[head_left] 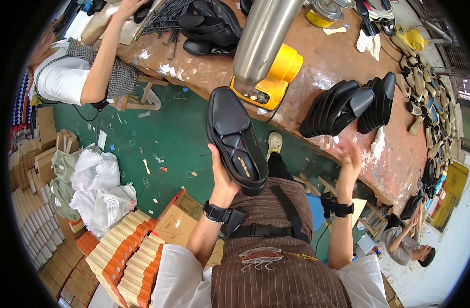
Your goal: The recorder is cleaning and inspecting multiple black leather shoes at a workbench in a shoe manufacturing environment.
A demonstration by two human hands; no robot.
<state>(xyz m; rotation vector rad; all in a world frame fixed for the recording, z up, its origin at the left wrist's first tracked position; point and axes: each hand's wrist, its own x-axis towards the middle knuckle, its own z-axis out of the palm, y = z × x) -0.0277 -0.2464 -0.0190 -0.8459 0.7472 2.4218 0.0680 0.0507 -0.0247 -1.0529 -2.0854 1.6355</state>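
Observation:
My left hand [222, 177] is closed round the side of a black slip-on shoe [232, 118] with an open back. The shoe hangs over the floor in front of my apron, toe pointing away and insole facing up. My right hand [350, 161] is raised near the table's front edge, blurred by motion; its fingers look spread, and nothing shows in them. Nearest to it on the table stand stacks of black shoes [330, 108]. Just beyond the held shoe is a yellow machine [278, 77] with a wide metal cylinder [266, 36] above it.
A worn brown worktable [322, 56] runs across ahead. More black shoes [209, 28] lie at its far left, beside a co-worker's arm [104, 61]. Shoe boxes [122, 256] and white bags [99, 179] stand on the left. Another person [404, 241] is at the far right.

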